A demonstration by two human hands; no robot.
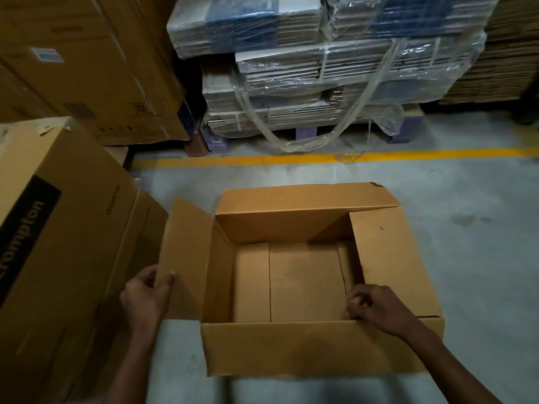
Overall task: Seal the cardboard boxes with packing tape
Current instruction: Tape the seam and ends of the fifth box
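The left hand (148, 293) pinched the raised left flap (186, 258) and the right hand (370, 304) curled its fingers on the right flap (390, 263); with no tape in view, the flaps would likely spring back open if released. The cardboard box (306, 348) sat on the grey floor (466, 199), empty, plain brown, its far flap's corner torn.

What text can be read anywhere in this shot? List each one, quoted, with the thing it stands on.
"rompton", white letters on a black band on the tall carton at left; the first letter is cut off.
Small dark print on the same carton's side near its corner: too blurred to read.
Blue-and-white label on the stacked cartons behind: too small to read.
Dark printed marks lower on those cartons: unreadable.
Open box between the hands: no print visible.
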